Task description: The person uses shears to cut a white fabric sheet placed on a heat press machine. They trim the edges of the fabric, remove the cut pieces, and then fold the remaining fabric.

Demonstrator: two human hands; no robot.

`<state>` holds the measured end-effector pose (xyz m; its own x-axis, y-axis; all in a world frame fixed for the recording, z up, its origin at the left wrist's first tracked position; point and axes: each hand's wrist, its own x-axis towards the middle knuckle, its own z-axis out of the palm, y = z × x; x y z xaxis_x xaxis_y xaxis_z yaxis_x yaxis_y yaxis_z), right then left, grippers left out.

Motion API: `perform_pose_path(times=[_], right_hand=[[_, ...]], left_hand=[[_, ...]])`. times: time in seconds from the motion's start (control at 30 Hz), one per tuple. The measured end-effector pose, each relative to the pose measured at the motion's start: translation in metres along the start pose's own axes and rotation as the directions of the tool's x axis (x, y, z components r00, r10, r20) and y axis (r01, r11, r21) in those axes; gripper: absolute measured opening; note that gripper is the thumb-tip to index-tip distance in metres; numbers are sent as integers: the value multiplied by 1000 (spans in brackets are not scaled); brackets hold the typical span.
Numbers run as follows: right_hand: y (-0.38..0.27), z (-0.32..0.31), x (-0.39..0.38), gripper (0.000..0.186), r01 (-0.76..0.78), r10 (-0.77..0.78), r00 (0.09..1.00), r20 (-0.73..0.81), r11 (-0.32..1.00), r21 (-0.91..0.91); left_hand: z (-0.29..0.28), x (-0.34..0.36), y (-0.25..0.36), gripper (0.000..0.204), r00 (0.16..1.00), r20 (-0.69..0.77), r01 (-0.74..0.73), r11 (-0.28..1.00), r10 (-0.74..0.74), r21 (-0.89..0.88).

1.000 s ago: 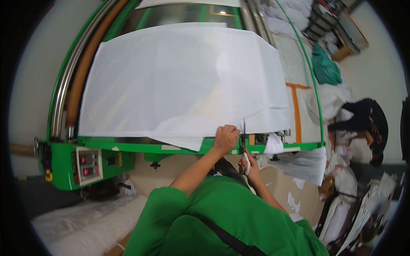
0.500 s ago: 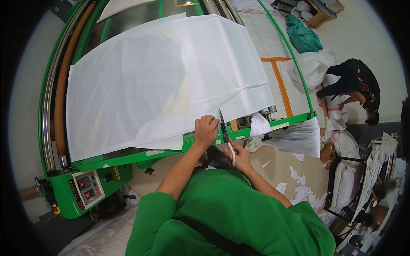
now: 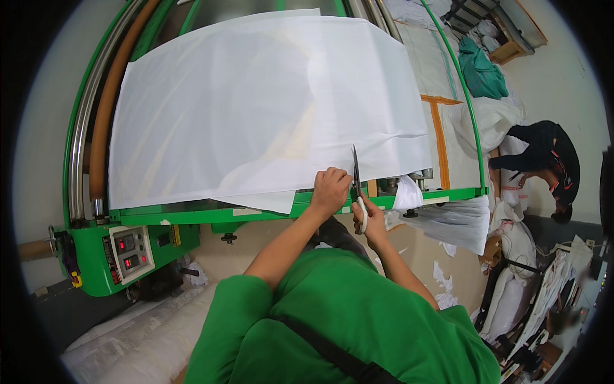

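A large white fabric sheet (image 3: 211,121) lies across the bed of a green-framed machine (image 3: 192,213). My left hand (image 3: 330,191) is at the sheet's near edge, fingers bent and closed on it; the fingertips are partly hidden. Close to its right, my right hand (image 3: 371,219) grips white-handled scissors (image 3: 356,168). Their dark blades point away from me, over the near edge of the sheet. How far the blades are apart is hard to make out.
A control panel (image 3: 132,253) with red displays sits at the machine's near left. A brown roller (image 3: 105,121) runs along the left. White cloth (image 3: 448,224) hangs at the near right. Another person (image 3: 550,157) bends over white sacks at right. Fabric scraps (image 3: 444,281) lie on the floor.
The whole view has shifted, so the machine and sheet sit differently in the picture. The scissor tips reach slightly farther over the sheet. Both hands keep their grips.
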<state>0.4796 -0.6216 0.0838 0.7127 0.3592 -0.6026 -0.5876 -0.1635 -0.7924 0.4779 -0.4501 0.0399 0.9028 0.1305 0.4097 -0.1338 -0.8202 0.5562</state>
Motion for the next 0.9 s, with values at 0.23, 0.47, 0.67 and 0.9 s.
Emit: perform_pose_path(times=[0.23, 0.47, 0.67, 0.9], right_hand=[[-9, 0, 1, 76, -36, 36, 999, -19, 999, -6], [-6, 3, 8, 72, 4, -6, 1000, -31, 997, -78], [4, -5, 4, 78, 82, -82, 997, 4, 979, -189], [-26, -2, 7, 81, -33, 33, 999, -5, 998, -47]], left_hand=[[2, 0, 0, 17, 1000, 1, 14, 1000, -14, -8], [2, 0, -1, 16, 1000, -10, 19, 999, -20, -31], [0, 0, -2, 16, 1000, 0, 1, 1000, -1, -8], [-1, 0, -2, 21, 999, 32, 14, 999, -12, -53]])
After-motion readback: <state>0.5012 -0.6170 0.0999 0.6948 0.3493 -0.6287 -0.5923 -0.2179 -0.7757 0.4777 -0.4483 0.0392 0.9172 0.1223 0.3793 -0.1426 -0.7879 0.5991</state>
